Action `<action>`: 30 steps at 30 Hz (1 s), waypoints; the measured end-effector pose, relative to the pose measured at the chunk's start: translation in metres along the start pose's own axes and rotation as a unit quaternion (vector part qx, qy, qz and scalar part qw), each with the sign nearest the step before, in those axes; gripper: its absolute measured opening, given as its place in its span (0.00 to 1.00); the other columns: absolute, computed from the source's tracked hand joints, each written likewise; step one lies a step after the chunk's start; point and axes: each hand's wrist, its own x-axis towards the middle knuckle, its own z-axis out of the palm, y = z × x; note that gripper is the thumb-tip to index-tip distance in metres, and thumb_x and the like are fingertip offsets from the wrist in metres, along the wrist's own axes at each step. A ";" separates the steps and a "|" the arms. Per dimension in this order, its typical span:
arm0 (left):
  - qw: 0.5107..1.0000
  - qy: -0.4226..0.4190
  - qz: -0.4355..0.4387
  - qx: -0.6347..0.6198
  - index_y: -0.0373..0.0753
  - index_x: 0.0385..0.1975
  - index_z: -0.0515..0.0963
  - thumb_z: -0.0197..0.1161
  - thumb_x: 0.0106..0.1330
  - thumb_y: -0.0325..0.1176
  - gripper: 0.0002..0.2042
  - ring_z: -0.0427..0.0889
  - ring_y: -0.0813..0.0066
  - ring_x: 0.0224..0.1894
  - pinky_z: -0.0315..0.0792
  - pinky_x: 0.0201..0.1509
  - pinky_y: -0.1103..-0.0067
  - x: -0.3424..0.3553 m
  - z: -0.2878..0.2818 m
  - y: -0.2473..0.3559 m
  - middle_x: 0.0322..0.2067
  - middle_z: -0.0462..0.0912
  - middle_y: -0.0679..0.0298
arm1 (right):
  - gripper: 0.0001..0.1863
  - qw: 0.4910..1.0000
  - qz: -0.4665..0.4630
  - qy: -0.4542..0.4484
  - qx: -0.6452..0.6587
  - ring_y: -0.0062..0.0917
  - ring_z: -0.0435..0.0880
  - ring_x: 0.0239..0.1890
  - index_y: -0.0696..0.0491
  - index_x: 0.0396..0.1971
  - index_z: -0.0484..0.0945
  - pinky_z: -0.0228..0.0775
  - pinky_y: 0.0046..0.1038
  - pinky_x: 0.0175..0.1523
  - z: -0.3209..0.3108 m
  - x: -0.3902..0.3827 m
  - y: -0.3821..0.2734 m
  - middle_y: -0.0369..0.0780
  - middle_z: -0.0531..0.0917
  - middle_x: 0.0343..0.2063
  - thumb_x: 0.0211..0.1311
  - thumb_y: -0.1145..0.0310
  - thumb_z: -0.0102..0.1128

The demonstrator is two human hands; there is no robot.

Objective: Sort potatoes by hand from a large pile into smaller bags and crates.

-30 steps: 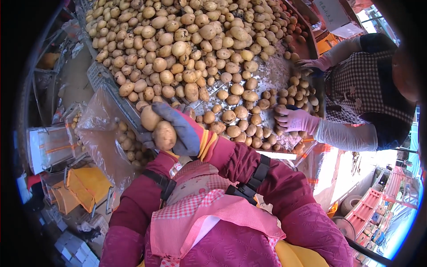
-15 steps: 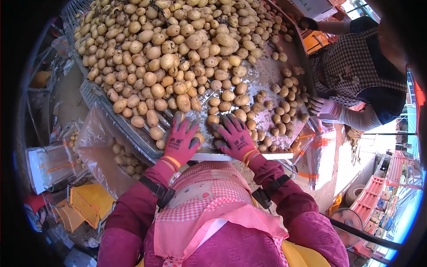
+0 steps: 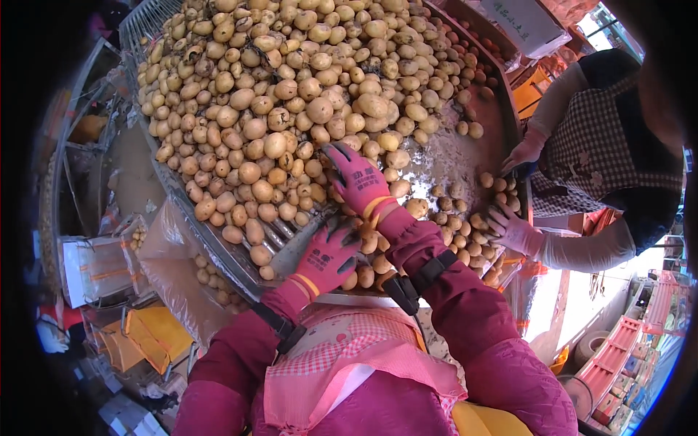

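far left, a white box (image 3: 98, 269) with orange bands, then a yellow bag (image 3: 158, 336) lower down. next, a clear plastic bag (image 3: 178, 251) hangs along the table's left edge, a few potatoes showing inside. the main potatoes (image 3: 276, 102) lie heaped over the upper left and middle of the metal table (image 3: 465, 149). metal bars (image 3: 280, 234) show at the heap's lower edge. my left hand (image 3: 327, 256) is palm down just right of those bars, fingers loosely spread, dark fingertips near the loose potatoes by the front edge; palm hidden, can't tell if one sits under it. my right hand (image 3: 360, 180) is farther up, palm down on the heap's lower edge, fingers reaching forward, slightly apart; can't tell what is under the palm. more loose potatoes lie right of my right forearm. at right, a co-worker's gloved hand (image 3: 512, 231) touches potatoes there, the other gloved hand (image 3: 525, 151) near the table's rim. far right, red racks (image 3: 611, 349).
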 end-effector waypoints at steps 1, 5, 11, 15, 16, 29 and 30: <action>0.998 -0.060 0.028 0.015 0.47 0.52 0.79 0.63 0.60 0.43 0.20 0.64 0.44 0.66 0.60 0.69 0.53 -0.005 0.003 0.003 0.65 0.67 0.56 | 0.35 1.000 -0.005 -0.024 -0.001 0.45 0.77 0.55 0.45 0.66 0.64 0.74 0.41 0.54 0.000 0.015 -0.005 0.46 0.72 0.60 0.59 0.63 0.65; 0.993 0.070 -0.072 -0.062 0.44 0.55 0.77 0.65 0.58 0.40 0.23 0.63 0.46 0.67 0.55 0.72 0.50 -0.042 -0.012 -0.016 0.64 0.67 0.54 | 0.35 0.957 0.014 -0.262 -0.123 0.42 0.80 0.54 0.45 0.63 0.69 0.73 0.41 0.54 -0.025 0.027 0.002 0.44 0.72 0.60 0.57 0.52 0.68; 0.951 0.143 -0.250 0.109 0.40 0.58 0.75 0.65 0.57 0.37 0.26 0.63 0.44 0.66 0.50 0.74 0.49 -0.089 -0.017 -0.043 0.63 0.68 0.50 | 0.25 0.980 -0.159 0.113 -0.033 0.40 0.79 0.49 0.45 0.52 0.78 0.74 0.40 0.50 -0.048 0.101 0.023 0.42 0.78 0.49 0.56 0.52 0.68; 0.951 0.147 -0.256 0.086 0.39 0.56 0.75 0.65 0.57 0.36 0.25 0.64 0.44 0.66 0.51 0.73 0.47 -0.085 -0.012 -0.041 0.62 0.69 0.50 | 0.27 0.969 -0.111 -0.072 -0.210 0.41 0.76 0.53 0.45 0.50 0.75 0.73 0.40 0.54 -0.020 0.126 -0.009 0.43 0.75 0.49 0.49 0.56 0.73; 0.951 0.116 -0.270 0.099 0.38 0.55 0.75 0.64 0.57 0.35 0.24 0.65 0.44 0.65 0.52 0.72 0.47 -0.083 -0.013 -0.040 0.60 0.70 0.49 | 0.18 0.973 -0.132 -0.098 -0.161 0.38 0.78 0.51 0.46 0.46 0.77 0.75 0.40 0.48 -0.019 0.119 -0.012 0.42 0.76 0.50 0.54 0.63 0.66; 0.956 0.101 -0.262 0.082 0.40 0.56 0.74 0.63 0.58 0.35 0.24 0.66 0.50 0.66 0.50 0.73 0.48 -0.085 -0.014 -0.044 0.60 0.71 0.52 | 0.38 0.978 0.083 -0.169 -0.087 0.38 0.84 0.50 0.52 0.59 0.73 0.75 0.37 0.53 -0.096 0.083 0.059 0.47 0.83 0.49 0.55 0.41 0.68; 0.959 0.102 -0.254 0.079 0.40 0.56 0.74 0.63 0.58 0.35 0.24 0.66 0.50 0.66 0.50 0.73 0.48 -0.085 -0.014 -0.044 0.60 0.71 0.52 | 0.39 0.963 0.066 -0.193 0.176 0.35 0.84 0.50 0.51 0.63 0.69 0.76 0.36 0.53 -0.094 0.064 0.055 0.45 0.82 0.51 0.58 0.42 0.65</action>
